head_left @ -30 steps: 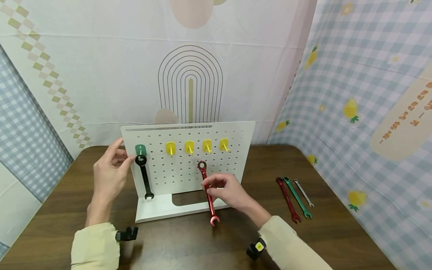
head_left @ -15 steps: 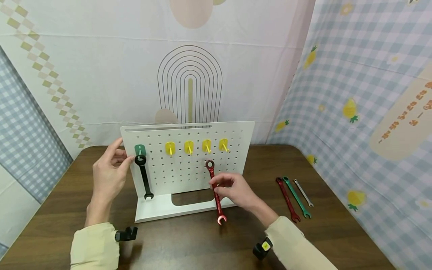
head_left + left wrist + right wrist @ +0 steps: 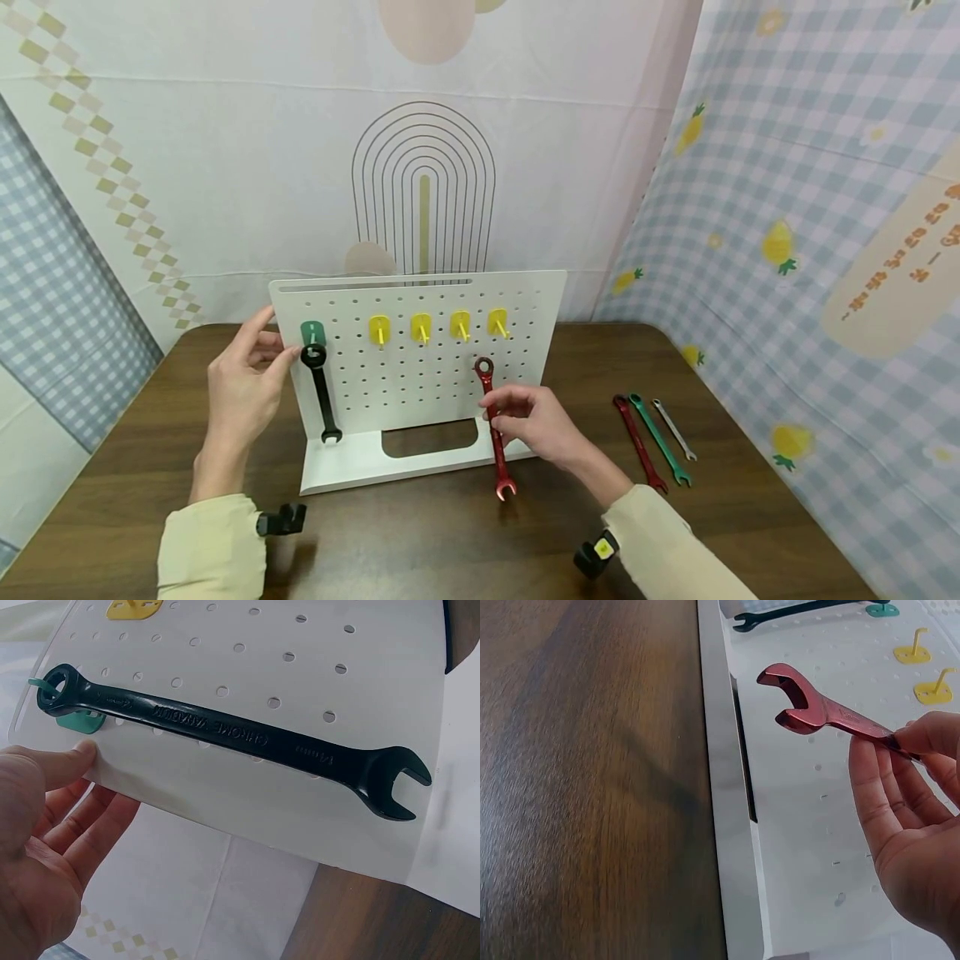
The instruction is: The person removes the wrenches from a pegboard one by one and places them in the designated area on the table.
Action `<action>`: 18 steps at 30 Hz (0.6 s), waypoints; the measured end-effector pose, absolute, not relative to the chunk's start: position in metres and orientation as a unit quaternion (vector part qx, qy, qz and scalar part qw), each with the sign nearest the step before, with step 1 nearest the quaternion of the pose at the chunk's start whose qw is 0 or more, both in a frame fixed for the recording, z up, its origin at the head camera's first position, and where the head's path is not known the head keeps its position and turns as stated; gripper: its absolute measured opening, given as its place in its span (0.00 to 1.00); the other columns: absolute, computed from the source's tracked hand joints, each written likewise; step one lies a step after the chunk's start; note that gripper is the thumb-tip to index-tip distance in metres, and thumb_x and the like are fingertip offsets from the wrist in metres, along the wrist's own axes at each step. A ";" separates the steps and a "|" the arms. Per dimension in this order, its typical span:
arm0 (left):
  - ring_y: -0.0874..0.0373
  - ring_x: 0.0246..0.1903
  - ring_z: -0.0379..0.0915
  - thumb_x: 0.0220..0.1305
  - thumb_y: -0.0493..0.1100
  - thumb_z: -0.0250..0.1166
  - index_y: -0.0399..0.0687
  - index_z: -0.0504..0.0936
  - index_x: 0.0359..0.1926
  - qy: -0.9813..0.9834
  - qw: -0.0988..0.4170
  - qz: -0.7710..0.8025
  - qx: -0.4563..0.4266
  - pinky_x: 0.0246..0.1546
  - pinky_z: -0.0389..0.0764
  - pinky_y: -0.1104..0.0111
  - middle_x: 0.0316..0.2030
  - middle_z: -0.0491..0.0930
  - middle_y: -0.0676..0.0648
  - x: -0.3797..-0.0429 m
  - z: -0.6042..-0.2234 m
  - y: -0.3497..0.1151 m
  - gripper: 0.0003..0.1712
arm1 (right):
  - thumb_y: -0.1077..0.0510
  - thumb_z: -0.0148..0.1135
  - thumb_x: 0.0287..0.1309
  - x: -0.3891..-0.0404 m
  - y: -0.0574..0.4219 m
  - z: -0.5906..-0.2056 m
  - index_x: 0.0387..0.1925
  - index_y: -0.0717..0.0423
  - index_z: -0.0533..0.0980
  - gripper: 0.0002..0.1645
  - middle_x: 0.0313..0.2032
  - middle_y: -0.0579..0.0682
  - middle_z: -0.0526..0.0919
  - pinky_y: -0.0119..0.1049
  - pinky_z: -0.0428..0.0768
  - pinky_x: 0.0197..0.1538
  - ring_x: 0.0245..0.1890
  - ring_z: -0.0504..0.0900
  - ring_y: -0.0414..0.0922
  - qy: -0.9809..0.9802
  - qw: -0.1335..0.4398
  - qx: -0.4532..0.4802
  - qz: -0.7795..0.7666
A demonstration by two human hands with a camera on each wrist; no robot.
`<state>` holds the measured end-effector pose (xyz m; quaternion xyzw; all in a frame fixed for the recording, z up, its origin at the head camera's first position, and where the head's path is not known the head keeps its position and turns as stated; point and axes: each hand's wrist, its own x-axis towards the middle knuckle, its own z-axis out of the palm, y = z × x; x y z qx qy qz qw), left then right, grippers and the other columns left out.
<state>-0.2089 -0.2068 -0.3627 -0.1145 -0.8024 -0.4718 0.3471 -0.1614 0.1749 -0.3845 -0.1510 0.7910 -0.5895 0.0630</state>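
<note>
Red metal sits in my right hand [image 3: 538, 423]: thumb and curled fingers pinch the red wrench [image 3: 502, 462] by its shaft, open end down, in front of the white pegboard [image 3: 435, 400] and below the yellow hooks [image 3: 421, 323], though I can't make out whether its ring end touches the board. My left hand [image 3: 246, 387] grips the board's left edge, thumb on the front face just beside the green hook [image 3: 81, 722], where the black wrench [image 3: 225, 727] hangs.
</note>
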 end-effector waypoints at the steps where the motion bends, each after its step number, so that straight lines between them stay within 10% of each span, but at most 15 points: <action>1: 0.89 0.33 0.72 0.63 0.26 0.73 0.48 0.78 0.71 -0.802 0.347 -0.472 -0.114 0.38 0.71 0.92 0.37 0.84 0.35 -0.209 -0.363 -0.207 0.36 | 0.72 0.61 0.65 -0.161 0.176 -0.385 0.54 0.69 0.83 0.17 0.49 0.68 0.85 0.34 0.87 0.39 0.35 0.82 0.40 0.791 0.063 -0.151 -0.589; 18: 0.89 0.33 0.72 0.64 0.28 0.73 0.52 0.78 0.72 -0.804 0.343 -0.473 -0.108 0.38 0.71 0.92 0.38 0.85 0.36 -0.208 -0.362 -0.207 0.37 | 0.71 0.61 0.66 -0.160 0.204 -0.392 0.55 0.67 0.82 0.17 0.50 0.66 0.84 0.35 0.86 0.39 0.38 0.81 0.43 0.815 0.055 -0.126 -0.563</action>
